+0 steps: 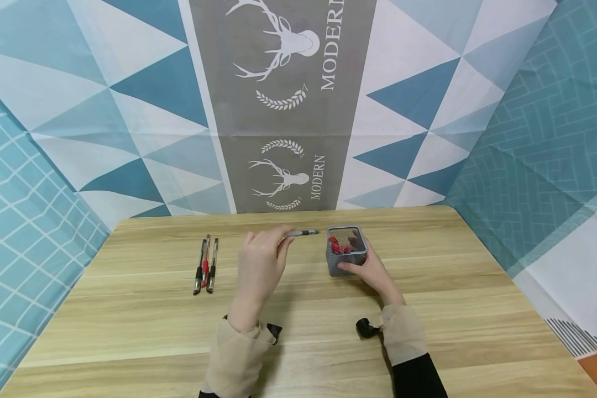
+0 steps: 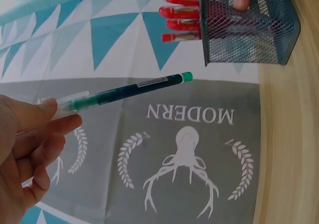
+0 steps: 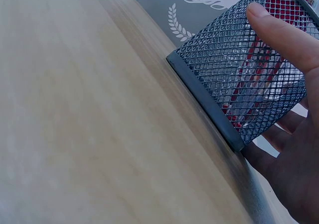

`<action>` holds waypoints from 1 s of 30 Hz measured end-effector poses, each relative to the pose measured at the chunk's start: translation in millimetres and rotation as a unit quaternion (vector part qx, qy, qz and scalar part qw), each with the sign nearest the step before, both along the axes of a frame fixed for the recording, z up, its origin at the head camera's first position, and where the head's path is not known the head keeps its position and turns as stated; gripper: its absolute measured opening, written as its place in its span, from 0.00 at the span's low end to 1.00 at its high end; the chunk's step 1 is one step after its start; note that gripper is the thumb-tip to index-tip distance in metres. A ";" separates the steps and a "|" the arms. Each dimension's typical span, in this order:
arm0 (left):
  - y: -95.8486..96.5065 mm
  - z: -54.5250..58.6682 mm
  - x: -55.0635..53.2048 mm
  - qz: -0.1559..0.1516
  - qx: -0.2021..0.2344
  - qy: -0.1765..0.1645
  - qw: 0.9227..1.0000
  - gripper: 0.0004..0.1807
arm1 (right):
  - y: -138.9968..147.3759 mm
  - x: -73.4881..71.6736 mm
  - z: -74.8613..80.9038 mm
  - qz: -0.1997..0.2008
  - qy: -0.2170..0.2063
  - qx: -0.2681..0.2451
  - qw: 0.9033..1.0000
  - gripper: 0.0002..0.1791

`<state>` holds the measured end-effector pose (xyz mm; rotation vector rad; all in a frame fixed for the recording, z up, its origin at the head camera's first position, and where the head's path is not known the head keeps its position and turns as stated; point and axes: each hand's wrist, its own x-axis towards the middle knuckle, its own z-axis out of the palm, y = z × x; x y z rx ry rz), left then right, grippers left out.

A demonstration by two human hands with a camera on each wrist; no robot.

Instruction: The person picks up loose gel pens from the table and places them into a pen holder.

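Observation:
A pen with a clear cap and a green end (image 2: 144, 87) is pinched between the thumb and fingers of my left hand (image 1: 263, 257). It points toward a square mesh pen holder (image 1: 334, 266), a short gap away. My right hand (image 1: 373, 271) grips the holder from its right side, thumb across the near face. Several red-capped pens (image 2: 180, 12) stand inside, their tops showing above the rim. In the right wrist view, the red pens (image 3: 256, 67) are visible through the mesh, and the holder's base is at the tabletop.
On the left of the wooden table (image 1: 144, 326) lie three pens side by side: a black one (image 1: 199, 268), a red one (image 1: 205, 265) and another black one (image 1: 212, 268). A patterned cloth (image 1: 283, 121) with deer heads hangs behind the far edge.

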<state>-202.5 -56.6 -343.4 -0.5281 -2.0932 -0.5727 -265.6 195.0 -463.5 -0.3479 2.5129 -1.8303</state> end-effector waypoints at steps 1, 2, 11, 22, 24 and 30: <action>1.2 0.3 0.2 -0.003 0.001 0.000 1.000 0.07 | 0.1 0.2 0.4 0.000 -0.001 0.001 1.000 0.51; 2.2 0.0 0.2 -0.005 0.001 -0.001 1.000 0.07 | 0.1 0.2 0.6 0.001 -0.001 0.000 1.000 0.51; 9.3 -2.4 0.3 -0.025 0.008 -0.003 1.000 0.09 | -6.9 13.9 27.2 0.009 -0.010 -0.002 1.000 0.49; 15.1 -10.5 -3.2 -0.049 0.019 -0.018 0.998 0.10 | -7.1 14.5 25.3 0.011 -0.012 -0.008 1.000 0.49; 16.8 -12.5 -3.5 -0.053 0.020 -0.022 0.998 0.10 | -7.0 14.8 24.1 0.011 -0.015 -0.008 1.000 0.49; 22.6 -16.0 -4.4 -0.052 0.017 -0.033 0.998 0.09 | -5.7 13.8 22.3 0.007 -0.007 -0.002 1.000 0.49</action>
